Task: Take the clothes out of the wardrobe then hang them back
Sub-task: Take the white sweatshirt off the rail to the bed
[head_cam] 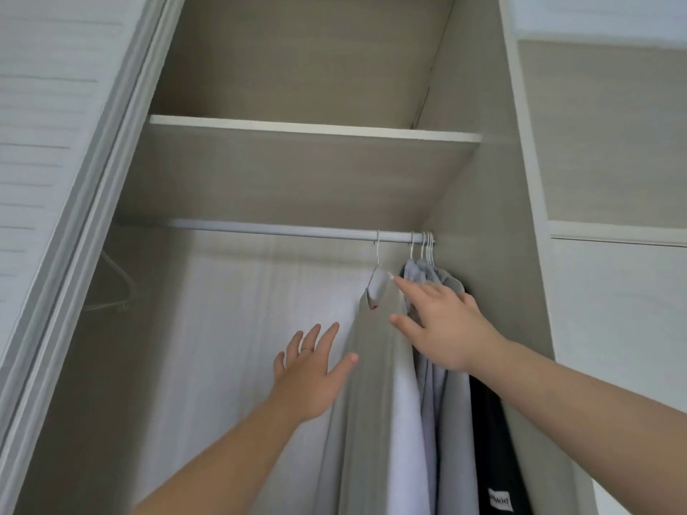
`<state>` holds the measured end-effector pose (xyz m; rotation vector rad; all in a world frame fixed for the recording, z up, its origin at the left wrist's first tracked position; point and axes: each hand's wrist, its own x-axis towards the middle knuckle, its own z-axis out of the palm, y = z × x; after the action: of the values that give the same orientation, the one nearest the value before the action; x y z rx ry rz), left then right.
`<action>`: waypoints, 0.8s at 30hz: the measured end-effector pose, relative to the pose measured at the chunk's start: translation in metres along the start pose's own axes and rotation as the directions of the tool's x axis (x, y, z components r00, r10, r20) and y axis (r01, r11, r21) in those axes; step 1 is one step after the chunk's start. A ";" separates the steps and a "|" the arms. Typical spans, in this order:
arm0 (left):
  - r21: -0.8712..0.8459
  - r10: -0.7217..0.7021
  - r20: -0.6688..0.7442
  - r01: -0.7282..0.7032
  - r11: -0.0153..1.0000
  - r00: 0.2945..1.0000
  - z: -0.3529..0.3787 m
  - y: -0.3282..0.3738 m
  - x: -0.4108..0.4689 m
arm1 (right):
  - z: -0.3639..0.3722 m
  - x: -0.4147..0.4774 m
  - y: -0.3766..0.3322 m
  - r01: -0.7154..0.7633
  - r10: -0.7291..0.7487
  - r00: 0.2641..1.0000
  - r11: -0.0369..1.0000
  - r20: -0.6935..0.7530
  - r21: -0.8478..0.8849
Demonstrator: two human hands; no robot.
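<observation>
A metal rail [290,229] runs across the open wardrobe. Near its right end a light grey garment [375,384] hangs on a white hanger [377,250], a little apart from several other hung clothes [442,395] bunched against the right wall, one of them black [490,433]. My left hand [312,373] is spread open just left of the grey garment, its thumb at the cloth. My right hand [442,321] reaches in with straight fingers between the grey garment and the bunch, the index fingertip by the hanger's shoulder. Neither hand holds anything.
A shelf [316,129] sits above the rail. An empty white hanger [115,288] hangs at the far left, half behind the sliding louvred door [55,143]. The wardrobe's right side panel [483,217] stands close beside the bunched clothes.
</observation>
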<state>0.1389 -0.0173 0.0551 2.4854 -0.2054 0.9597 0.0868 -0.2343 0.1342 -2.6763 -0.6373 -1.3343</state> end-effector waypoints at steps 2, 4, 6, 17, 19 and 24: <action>-0.117 -0.037 0.022 0.039 0.992 0.999 0.009 0.000 0.027 | 0.002 0.018 0.004 -0.037 0.035 0.999 0.998 0.030 0.054; -0.236 -0.060 0.052 0.071 0.969 0.997 0.019 -0.003 0.051 | 0.008 0.033 0.004 -0.048 0.047 0.999 0.998 0.023 0.042; -0.348 -0.032 0.087 0.060 0.936 0.996 0.031 -0.008 0.071 | 0.013 0.048 0.002 -0.059 0.059 0.998 0.997 0.000 -0.042; -0.622 0.238 0.142 -0.101 0.776 0.961 0.087 -0.020 0.150 | 0.041 0.136 -0.014 -0.437 0.436 0.900 0.896 -0.026 -0.083; -0.653 0.282 0.115 -0.142 0.744 0.953 0.094 -0.021 0.157 | 0.044 0.142 -0.020 -0.510 0.510 0.860 0.860 0.030 0.000; -0.722 0.329 0.122 -0.143 0.676 0.936 0.099 -0.017 0.171 | 0.051 0.163 -0.023 -0.753 0.726 0.651 0.654 0.223 0.070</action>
<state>0.3304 -0.0444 0.0981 1.8501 -0.8387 0.5038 0.2023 -0.1466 0.2277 -2.4613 0.3537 -0.7681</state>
